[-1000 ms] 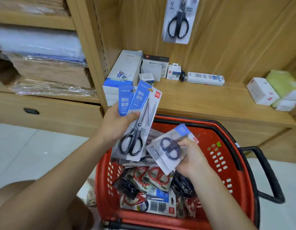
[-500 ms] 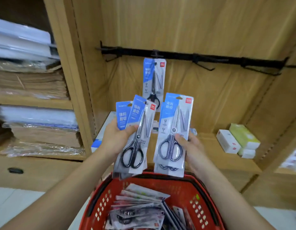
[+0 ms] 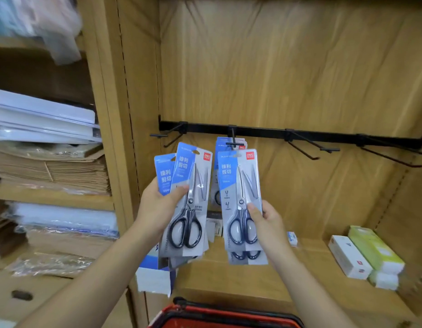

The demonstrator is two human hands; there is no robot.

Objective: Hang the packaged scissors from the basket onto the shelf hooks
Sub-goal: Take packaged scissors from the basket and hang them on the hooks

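Middle hook (image 3: pixel 233 138) loaded, outer hooks (image 3: pixel 302 150) free

a single wide-angle view from the person's head, facing forward and slightly down into a wooden shelf bay (image 3: pixel 276 67). it sits close: both forearms enter from the bottom corners, and the left hand (image 3: pixel 157 204) and right hand (image 3: pixel 268 221), each gripping packaged scissors (image 3: pixel 238 185), fill mid-frame. the black hook rail (image 3: pixel 323 136) crosses at mid-height, bowed by the lens. the red basket (image 3: pixel 229 314) rim shows at the bottom edge, and the neighbouring shelves (image 3: pixel 51 195) are blurred at left.
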